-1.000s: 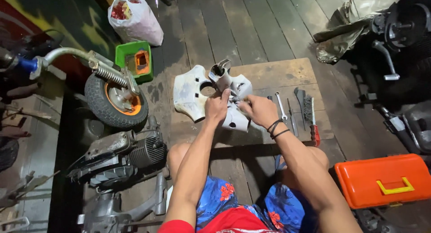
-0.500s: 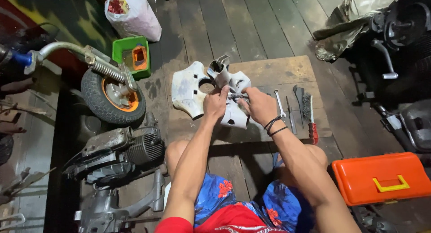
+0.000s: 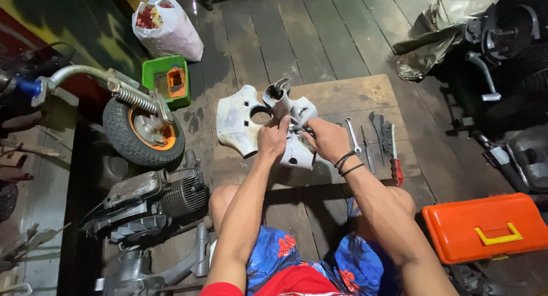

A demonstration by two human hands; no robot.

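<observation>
Big wooden board point(image 3: 342, 96) on the floor serves as worktop, and on it, under both hands, lies the white scooter panel point(image 3: 242, 122). Left hand point(image 3: 273, 139) presses fingers closed on the panel's middle (firm grip there). Right hand point(image 3: 326, 139), just beside it, pinches a small metal tool point(image 3: 299, 129) against the panel. Right of that grip: spanner point(image 3: 353, 135), wire brush point(image 3: 393, 153).
</observation>
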